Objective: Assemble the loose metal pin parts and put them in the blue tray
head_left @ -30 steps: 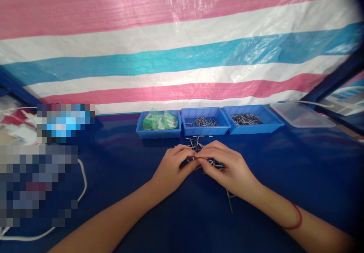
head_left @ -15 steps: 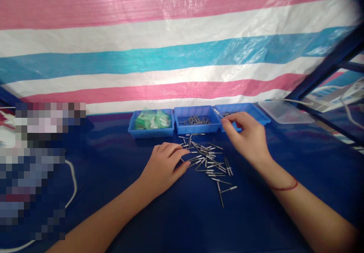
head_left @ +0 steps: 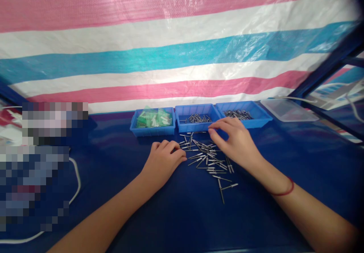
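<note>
- The loose rivets (head_left: 209, 155) lie in a scattered heap on the dark blue table (head_left: 170, 215), between the two hands and in front of the trays.
- Half a second ago the right hand (head_left: 236, 139) was at the right tray (head_left: 256, 123) with a slim pale piece at its fingertips; it has since drawn back over the heap's far right edge, and that piece no longer shows. Its thumb and fingertips are close together; whether they touch, I cannot tell.
- The left hand (head_left: 163, 160) stays at the heap's left edge, fingers curled in; whether it pinches a rivet, I cannot tell.
- Both hands hide parts of the heap, and the right one covers the right tray's near left corner.
- Behind stand the left tray (head_left: 153, 132) with green packets (head_left: 148, 118), the middle tray (head_left: 196, 127) and the right tray, both holding metal pieces; a clear lid (head_left: 288, 111) lies beyond, right.
- Rivets point in mixed directions. The nearest rivet (head_left: 221, 190) runs lengthwise, away from the person; its neighbour (head_left: 233, 185) lies crosswise, bright end right.
</note>
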Demonstrator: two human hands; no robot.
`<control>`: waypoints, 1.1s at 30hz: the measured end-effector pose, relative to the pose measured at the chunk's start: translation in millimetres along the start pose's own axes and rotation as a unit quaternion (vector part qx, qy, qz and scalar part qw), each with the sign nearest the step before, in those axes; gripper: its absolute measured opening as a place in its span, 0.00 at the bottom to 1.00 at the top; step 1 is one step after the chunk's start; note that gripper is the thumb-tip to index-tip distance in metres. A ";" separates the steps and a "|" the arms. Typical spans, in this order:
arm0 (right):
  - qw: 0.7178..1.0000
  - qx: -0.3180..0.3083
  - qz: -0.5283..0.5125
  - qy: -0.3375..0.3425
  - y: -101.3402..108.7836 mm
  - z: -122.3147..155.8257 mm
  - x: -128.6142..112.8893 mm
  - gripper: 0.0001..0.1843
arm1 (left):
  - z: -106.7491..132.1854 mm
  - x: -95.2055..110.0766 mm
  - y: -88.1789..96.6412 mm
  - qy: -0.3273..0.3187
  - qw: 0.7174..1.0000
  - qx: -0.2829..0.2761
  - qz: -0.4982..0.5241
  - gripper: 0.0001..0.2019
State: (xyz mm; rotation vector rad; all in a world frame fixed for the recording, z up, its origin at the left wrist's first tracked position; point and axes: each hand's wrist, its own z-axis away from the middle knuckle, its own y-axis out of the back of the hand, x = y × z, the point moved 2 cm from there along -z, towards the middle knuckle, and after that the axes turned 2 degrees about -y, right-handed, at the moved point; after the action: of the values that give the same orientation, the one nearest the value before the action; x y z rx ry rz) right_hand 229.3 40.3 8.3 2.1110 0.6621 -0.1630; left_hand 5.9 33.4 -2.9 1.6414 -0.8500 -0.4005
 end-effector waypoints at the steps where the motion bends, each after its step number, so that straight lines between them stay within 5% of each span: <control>1: 0.999 -0.024 -0.022 0.019 -2.1 2.5 -8.8 0.08 | -0.5 0.6 1.0 -0.003 1.000 0.016 0.017 0.07; 5: 0.985 -0.106 -0.105 0.082 -8.0 11.9 -38.0 0.13 | 0.5 8.2 8.8 -0.022 0.983 0.115 0.139 0.08; 9: 0.969 -0.108 -0.205 0.088 -8.0 15.9 -51.4 0.07 | 3.7 16.5 14.3 0.001 0.965 0.152 0.212 0.07; 20: 0.928 -0.051 -0.365 -0.060 -3.7 15.7 -45.7 0.03 | 2.6 19.0 6.4 0.052 0.958 0.097 0.265 0.06; 28: 0.952 -0.087 -0.294 0.013 3.0 16.1 -52.4 0.07 | 1.0 23.0 1.4 0.055 0.937 0.044 0.341 0.12; 33: 0.959 -0.057 -0.279 -0.012 4.8 14.9 -52.9 0.05 | 0.5 22.4 -1.4 0.066 0.942 0.059 0.324 0.10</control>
State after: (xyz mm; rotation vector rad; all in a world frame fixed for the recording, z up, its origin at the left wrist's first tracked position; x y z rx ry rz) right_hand 188.8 5.2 21.5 1.7621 1.2108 -0.4488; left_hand 21.2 17.1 -0.1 1.3756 -1.2643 0.2223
